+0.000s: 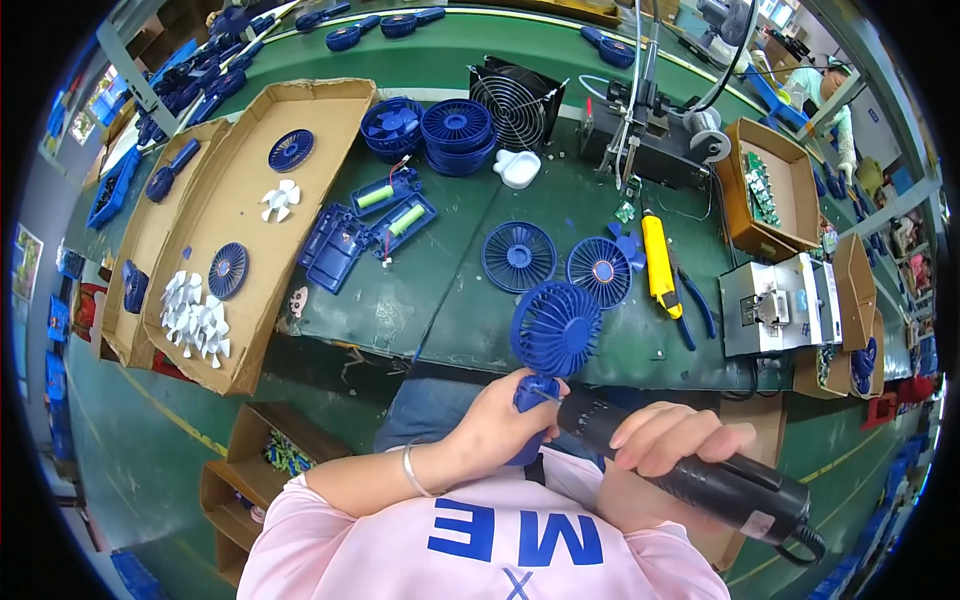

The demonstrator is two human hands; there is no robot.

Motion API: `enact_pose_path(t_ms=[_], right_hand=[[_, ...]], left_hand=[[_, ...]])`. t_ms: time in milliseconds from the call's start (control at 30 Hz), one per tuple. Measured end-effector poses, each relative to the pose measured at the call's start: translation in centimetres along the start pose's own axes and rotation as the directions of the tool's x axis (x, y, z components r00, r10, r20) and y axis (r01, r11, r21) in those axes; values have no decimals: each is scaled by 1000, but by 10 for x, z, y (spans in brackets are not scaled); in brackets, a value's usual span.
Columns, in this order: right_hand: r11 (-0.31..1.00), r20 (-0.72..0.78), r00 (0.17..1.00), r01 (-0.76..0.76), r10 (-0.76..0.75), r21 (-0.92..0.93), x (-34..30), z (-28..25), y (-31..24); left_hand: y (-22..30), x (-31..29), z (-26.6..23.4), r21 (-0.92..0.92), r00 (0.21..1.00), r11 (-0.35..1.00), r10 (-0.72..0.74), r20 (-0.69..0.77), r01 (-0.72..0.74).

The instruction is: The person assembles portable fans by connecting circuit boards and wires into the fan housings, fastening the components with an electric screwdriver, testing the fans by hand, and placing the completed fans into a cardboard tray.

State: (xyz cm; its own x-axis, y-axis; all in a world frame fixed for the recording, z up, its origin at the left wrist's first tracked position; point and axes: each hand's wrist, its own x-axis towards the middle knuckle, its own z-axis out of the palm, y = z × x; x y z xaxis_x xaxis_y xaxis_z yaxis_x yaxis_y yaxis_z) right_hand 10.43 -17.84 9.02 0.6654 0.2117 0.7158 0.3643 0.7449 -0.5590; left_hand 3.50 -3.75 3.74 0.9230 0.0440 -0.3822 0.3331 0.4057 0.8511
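My left hand (pixel 497 425) is closed around the handle of a blue handheld fan (pixel 556 328), whose round slatted head points up past the table's front edge. In my right hand (pixel 675 440) is a black corded electric screwdriver (pixel 735 490); its thin bit reaches to the fan's neck beside my left thumb. Whether the bit sits in a screw is too small to tell. Just beyond the fan head lie two round blue fan grilles (pixel 519 256) and a blue fan blade (pixel 627 246). Yellow-handled tool (pixel 658 262) and blue-handled pliers (pixel 697 300) lie to their right.
Cardboard trays (pixel 262 190) at left hold white fan blades (pixel 195 320) and grilles. Opened fan housings with green batteries (pixel 405 218), stacked grilles (pixel 458 135) and a black cooling fan (pixel 515 105) stand farther back. A soldering stand (pixel 645 140), circuit-board box (pixel 790 185) and metal fixture (pixel 780 310) occupy the right.
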Motion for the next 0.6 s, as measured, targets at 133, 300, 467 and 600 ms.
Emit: enact_pose_path(t_ms=[133, 300, 467, 600], right_hand=[[962, -124, 984, 91, -126, -258, 2, 7, -16], [990, -11, 995, 100, -101, -95, -5, 1, -15], [991, -4, 1000, 19, -20, -131, -6, -3, -16], [999, -78, 997, 24, -27, -43, -7, -1, -11]], left_hand=[[4, 4, -1, -264, 1000, 965, -3, -1, 2], [2, 2, 4, -340, 1000, 940, 28, 12, -22], [-2, 6, 7, -340, 998, 939, 67, 9, -60], [-4, 0, 7, -172, 997, 982, 75, -33, -80]])
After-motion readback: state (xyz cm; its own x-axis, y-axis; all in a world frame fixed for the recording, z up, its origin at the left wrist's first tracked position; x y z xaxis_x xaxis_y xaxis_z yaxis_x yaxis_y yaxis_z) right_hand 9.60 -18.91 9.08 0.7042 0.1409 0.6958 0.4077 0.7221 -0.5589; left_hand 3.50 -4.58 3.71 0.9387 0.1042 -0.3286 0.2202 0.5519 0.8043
